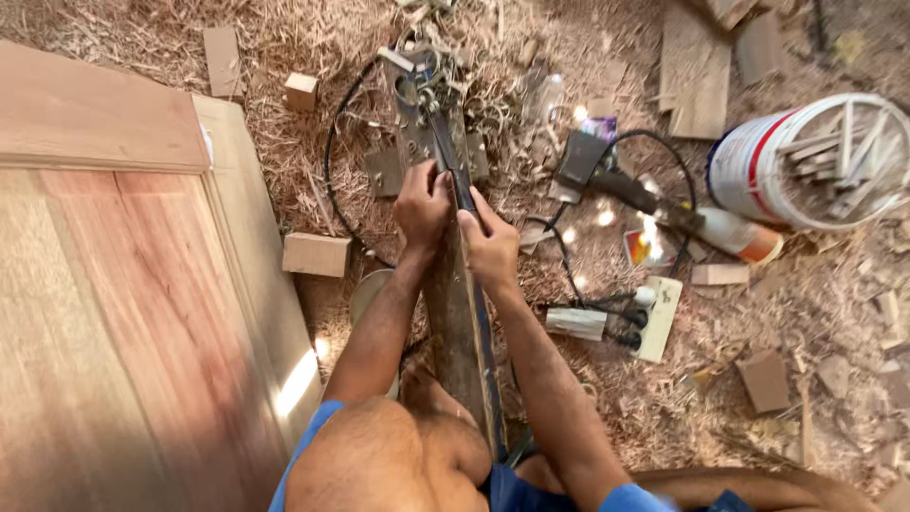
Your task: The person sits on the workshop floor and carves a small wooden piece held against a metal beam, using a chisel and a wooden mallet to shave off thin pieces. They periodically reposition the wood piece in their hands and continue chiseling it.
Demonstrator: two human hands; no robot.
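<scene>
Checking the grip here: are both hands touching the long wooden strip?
Touching. The head view shows the left hand and right hand wrapped around the long wooden strip, fingers closed on it with no gap.

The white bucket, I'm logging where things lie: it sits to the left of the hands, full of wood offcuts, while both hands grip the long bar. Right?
Not quite. The head view shows the white bucket to the right of the hands, not the left. It does hold wood offcuts, and the left hand and right hand both grip the long bar.
</scene>
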